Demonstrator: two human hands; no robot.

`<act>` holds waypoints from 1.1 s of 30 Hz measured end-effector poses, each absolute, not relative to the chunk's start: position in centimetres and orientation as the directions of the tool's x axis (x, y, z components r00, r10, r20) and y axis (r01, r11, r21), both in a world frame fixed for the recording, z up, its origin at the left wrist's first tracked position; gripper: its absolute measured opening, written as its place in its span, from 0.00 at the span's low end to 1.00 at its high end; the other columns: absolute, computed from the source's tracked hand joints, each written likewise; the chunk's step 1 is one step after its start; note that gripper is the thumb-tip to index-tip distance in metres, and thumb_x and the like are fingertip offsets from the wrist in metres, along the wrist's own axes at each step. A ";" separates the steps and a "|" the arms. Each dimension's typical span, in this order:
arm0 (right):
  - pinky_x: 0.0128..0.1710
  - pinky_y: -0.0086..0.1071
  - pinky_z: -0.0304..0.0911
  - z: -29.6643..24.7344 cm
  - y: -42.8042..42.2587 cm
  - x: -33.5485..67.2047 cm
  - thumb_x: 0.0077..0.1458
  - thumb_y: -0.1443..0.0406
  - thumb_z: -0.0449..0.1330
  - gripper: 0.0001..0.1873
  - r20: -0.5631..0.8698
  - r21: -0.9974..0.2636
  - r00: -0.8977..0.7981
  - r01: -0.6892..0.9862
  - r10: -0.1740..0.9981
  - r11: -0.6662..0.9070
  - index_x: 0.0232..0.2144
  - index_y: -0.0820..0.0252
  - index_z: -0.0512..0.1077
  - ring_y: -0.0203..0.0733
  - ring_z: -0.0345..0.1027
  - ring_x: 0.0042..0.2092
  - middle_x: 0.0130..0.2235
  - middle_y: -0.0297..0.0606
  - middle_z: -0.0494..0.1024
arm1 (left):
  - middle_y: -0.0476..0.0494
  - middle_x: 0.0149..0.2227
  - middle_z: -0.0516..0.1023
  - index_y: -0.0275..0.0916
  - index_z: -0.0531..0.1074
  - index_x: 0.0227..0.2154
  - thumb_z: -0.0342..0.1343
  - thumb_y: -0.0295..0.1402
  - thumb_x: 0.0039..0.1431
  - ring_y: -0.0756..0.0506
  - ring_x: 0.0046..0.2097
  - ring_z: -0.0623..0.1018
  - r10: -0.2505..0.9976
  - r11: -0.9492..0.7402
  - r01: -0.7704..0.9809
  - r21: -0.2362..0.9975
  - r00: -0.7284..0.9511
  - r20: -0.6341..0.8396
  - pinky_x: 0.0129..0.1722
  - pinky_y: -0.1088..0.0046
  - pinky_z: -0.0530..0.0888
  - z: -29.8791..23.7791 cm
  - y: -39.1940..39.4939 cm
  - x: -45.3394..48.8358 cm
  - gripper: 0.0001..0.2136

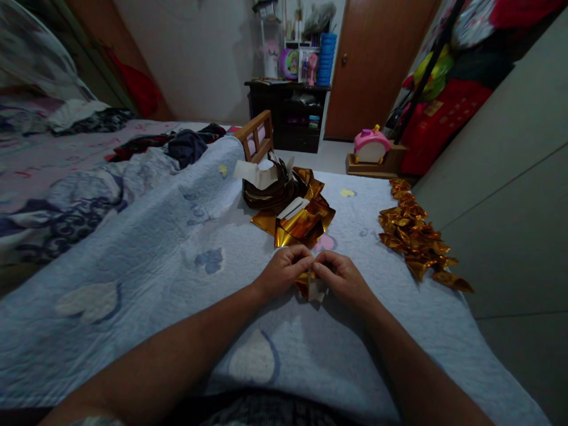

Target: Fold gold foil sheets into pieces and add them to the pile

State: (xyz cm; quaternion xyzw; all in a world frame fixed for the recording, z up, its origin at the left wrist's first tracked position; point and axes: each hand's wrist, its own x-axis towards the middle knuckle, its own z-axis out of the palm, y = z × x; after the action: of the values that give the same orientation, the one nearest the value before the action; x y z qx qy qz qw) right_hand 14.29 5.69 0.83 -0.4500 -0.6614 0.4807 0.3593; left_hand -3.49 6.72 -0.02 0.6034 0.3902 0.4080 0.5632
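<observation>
My left hand (283, 271) and my right hand (341, 277) meet over a light blue quilt (177, 260), both pinching one small piece of gold foil paper (309, 285) with a white underside. The fingers of each hand are curled onto it. Just beyond my hands lies a loose stack of gold foil sheets (298, 220). A row of folded gold paper pieces (415, 236) runs along the quilt's right edge.
A dark brown coil of material with white paper (268, 184) sits behind the foil stack. A wooden bed rail (257, 135), a dark cabinet (288, 112), a brown door (377, 59) and a pink toy (371, 145) stand further back. Rumpled bedding (62, 201) lies left.
</observation>
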 end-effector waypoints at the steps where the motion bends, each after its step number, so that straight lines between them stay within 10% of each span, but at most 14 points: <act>1: 0.27 0.31 0.55 0.8 5.7 14.3 0.56 0.58 0.58 0.12 0.035 -0.960 -0.342 0.250 0.939 0.127 0.26 0.59 0.70 0.36 0.59 0.26 0.24 0.32 0.67 | 0.50 0.25 0.67 0.37 0.72 0.25 0.61 0.44 0.58 0.51 0.28 0.66 0.931 -0.055 0.005 0.998 0.362 0.050 0.28 0.75 0.64 0.0 6.7 -3.5 0.15; 20: 0.31 0.31 0.56 0.3 5.9 15.6 0.54 0.61 0.59 0.06 -0.014 -0.996 -0.414 0.087 0.910 0.024 0.33 0.57 0.69 0.37 0.61 0.30 0.29 0.31 0.68 | 0.51 0.24 0.70 0.37 0.70 0.28 0.62 0.45 0.55 0.53 0.25 0.68 0.974 0.065 -0.063 0.996 0.223 -0.049 0.25 0.79 0.65 -0.4 7.1 -3.8 0.15; 25: 0.31 0.29 0.58 -0.3 5.4 15.9 0.44 0.71 0.60 0.31 0.030 -0.999 -0.532 -0.053 0.846 0.002 0.51 0.48 0.59 0.36 0.65 0.36 0.43 0.33 0.70 | 0.52 0.25 0.71 0.37 0.70 0.27 0.63 0.45 0.54 0.53 0.25 0.70 0.982 0.084 -0.093 0.992 0.178 -0.067 0.26 0.79 0.67 -0.3 7.3 -3.7 0.15; 33: 0.29 0.29 0.58 -1.4 5.4 13.9 0.51 0.63 0.66 0.22 0.021 -0.997 -0.445 -0.076 0.896 -0.014 0.43 0.50 0.58 0.35 0.63 0.32 0.35 0.28 0.68 | 0.49 0.27 0.74 0.36 0.72 0.30 0.63 0.43 0.56 0.51 0.29 0.72 0.978 0.023 -0.059 0.998 0.210 -0.010 0.29 0.77 0.69 -0.5 7.1 -3.7 0.14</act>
State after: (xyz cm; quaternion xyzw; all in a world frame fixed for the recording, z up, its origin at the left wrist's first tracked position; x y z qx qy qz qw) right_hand 13.94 5.43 -1.40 -0.3518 -0.5823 0.6190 0.3924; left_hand -3.67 7.12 -0.49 0.5304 0.4332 0.4554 0.5689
